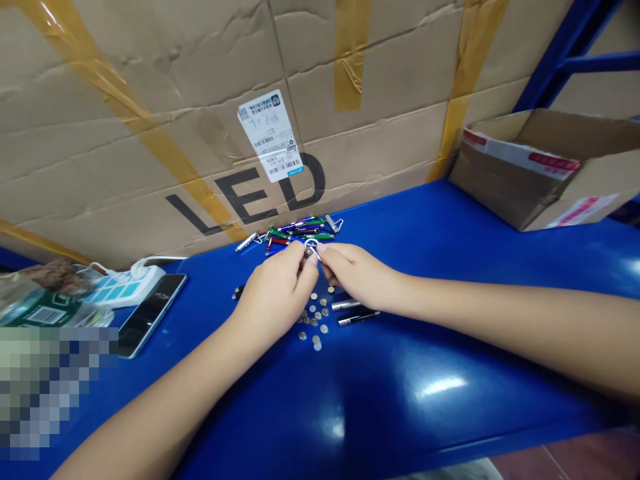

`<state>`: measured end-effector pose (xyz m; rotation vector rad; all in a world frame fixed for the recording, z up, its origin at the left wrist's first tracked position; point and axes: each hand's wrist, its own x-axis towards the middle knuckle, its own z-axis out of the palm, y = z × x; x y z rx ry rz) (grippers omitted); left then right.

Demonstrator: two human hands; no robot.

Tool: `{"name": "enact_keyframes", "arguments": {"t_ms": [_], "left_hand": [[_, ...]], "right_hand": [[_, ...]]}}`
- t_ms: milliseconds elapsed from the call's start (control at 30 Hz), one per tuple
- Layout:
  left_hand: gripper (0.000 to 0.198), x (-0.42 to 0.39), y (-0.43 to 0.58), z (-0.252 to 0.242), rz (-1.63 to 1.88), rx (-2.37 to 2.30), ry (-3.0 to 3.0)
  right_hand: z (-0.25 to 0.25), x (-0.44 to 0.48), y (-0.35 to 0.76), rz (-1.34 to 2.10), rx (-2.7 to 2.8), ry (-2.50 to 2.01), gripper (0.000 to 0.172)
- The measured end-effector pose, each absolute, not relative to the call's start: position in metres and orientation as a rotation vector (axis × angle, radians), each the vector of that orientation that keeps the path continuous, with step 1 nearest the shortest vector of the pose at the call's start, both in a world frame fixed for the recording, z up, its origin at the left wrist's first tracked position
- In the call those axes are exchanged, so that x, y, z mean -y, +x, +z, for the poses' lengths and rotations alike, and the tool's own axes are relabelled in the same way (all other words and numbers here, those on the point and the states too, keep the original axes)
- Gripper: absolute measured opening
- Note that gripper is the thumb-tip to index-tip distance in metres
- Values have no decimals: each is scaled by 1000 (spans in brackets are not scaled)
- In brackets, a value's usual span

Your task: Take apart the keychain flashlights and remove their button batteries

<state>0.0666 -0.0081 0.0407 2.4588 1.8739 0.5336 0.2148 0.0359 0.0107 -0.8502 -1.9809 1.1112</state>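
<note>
My left hand point(280, 283) is closed around a small metal piece that its fingers mostly hide. A silvery carabiner clip point(312, 244) sticks out at the fingertips. My right hand point(357, 270) pinches this clip from the other side, so the two hands meet over the table. Just behind them lies a pile of small keychain flashlights point(313, 227) in green, purple, red, blue and silver, some with clips. Below the hands, several button cells point(324, 329) are scattered. A silver tube point(345, 305) and a black tube point(357, 319) lie beside them, under my right wrist.
The blue tabletop point(400, 413) runs up to a big cardboard box point(150, 133) marked LED. An open carton point(510, 173) stands at the right. At the left are a phone point(153, 317), a power strip point(127, 287) and a plastic bag point(50, 300).
</note>
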Motion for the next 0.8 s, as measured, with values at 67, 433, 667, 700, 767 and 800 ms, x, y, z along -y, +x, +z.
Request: {"name": "enact_keyframes", "arguments": {"t_ms": [67, 433, 667, 700, 767, 800], "left_hand": [[25, 9, 63, 40, 464, -1939, 2479], [29, 13, 51, 25, 467, -1989, 2972], [28, 11, 48, 17, 607, -1742, 3360], [28, 10, 49, 16, 612, -1736, 3377], [29, 11, 51, 14, 628, -1743, 3406], [29, 11, 52, 13, 639, -1752, 3416]], "right_hand": [[11, -35, 214, 1033, 2031, -916, 31], [15, -33, 221, 498, 2525, -1074, 26], [17, -35, 222, 150, 2686, -1101, 27], [17, -36, 222, 105, 2706, -1098, 27], [15, -37, 221, 47, 2731, -1096, 28], [15, -38, 220, 34, 2737, -1101, 27]]}}
